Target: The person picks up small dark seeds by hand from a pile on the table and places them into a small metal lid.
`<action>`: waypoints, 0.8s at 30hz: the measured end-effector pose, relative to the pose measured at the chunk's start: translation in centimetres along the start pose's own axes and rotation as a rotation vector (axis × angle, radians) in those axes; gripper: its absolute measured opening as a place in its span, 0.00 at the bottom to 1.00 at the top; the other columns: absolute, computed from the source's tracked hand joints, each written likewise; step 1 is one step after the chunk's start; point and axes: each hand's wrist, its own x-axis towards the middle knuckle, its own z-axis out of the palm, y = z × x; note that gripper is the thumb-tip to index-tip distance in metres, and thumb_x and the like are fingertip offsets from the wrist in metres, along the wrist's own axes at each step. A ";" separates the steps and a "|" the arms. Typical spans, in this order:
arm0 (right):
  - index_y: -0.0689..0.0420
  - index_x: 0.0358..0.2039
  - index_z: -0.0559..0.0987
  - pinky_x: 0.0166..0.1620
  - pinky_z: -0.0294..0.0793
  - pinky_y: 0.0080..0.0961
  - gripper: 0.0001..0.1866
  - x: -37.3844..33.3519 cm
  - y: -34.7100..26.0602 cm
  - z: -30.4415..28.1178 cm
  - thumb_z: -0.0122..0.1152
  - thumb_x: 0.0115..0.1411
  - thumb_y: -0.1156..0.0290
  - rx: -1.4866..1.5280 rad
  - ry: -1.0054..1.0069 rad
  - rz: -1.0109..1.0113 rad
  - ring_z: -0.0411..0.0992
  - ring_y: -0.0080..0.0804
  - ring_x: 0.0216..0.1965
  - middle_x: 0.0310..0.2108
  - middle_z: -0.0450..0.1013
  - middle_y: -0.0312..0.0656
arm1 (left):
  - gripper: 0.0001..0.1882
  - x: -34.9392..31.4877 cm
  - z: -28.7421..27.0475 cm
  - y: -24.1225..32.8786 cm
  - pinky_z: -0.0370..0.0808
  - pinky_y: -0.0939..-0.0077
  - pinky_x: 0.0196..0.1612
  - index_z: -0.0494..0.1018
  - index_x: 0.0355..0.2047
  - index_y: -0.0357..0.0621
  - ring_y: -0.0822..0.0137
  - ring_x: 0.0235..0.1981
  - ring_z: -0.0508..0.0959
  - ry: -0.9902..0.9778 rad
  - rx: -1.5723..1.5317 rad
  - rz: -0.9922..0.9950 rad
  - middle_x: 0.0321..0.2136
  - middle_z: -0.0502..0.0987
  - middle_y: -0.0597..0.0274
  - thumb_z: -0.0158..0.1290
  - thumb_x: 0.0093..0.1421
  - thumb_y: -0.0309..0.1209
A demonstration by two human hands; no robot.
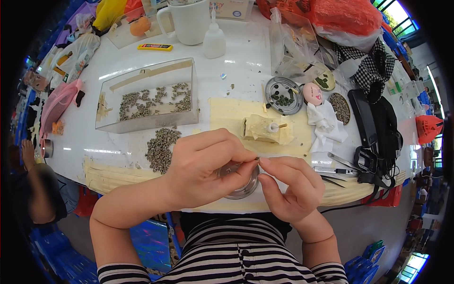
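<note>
My left hand (208,163) and my right hand (293,184) meet fingertip to fingertip near the table's front edge. Each is pinched closed, and a tiny dark piece (257,159) shows where they join; its kind is too small to make out. Below the fingers sits a round metal-rimmed dish (246,190), partly covered by my left hand. Left of my left hand lies a heap of small grey-brown pieces (161,149). Just beyond my hands stands a tape-wrapped block (260,130) with a small white nozzle-like part on top.
A clear box (146,125) holds more small pieces at left. Farther back are a white mug (190,23), a squeeze bottle (214,42) and a yellow case (155,47). To the right are a dish of dark green bits (283,108), crumpled tissue (324,123), tweezers (341,161) and a black strap (373,142).
</note>
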 end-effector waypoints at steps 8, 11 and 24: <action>0.64 0.39 0.83 0.32 0.78 0.22 0.12 0.1 0.5 0.2 0.70 0.52 0.82 0.116 -0.033 0.127 0.79 0.32 0.29 0.31 0.80 0.46 | 0.11 0.0 -0.1 0.4 0.76 0.81 0.25 0.81 0.33 0.37 0.70 0.24 0.80 0.014 -0.011 0.029 0.26 0.80 0.59 0.65 0.47 0.16; 0.65 0.38 0.83 0.33 0.77 0.22 0.11 0.0 0.7 -0.1 0.70 0.53 0.81 0.289 -0.101 0.249 0.79 0.31 0.29 0.31 0.80 0.46 | 0.11 0.0 -0.2 0.4 0.76 0.82 0.25 0.81 0.34 0.37 0.71 0.24 0.80 -0.006 -0.015 0.051 0.27 0.80 0.59 0.66 0.48 0.16; 0.64 0.35 0.82 0.30 0.78 0.22 0.11 0.0 0.4 0.0 0.72 0.49 0.83 0.039 -0.007 0.065 0.79 0.33 0.28 0.30 0.79 0.45 | 0.11 0.0 -0.1 0.5 0.76 0.80 0.25 0.81 0.33 0.37 0.69 0.24 0.80 -0.002 0.033 0.029 0.26 0.80 0.59 0.66 0.47 0.18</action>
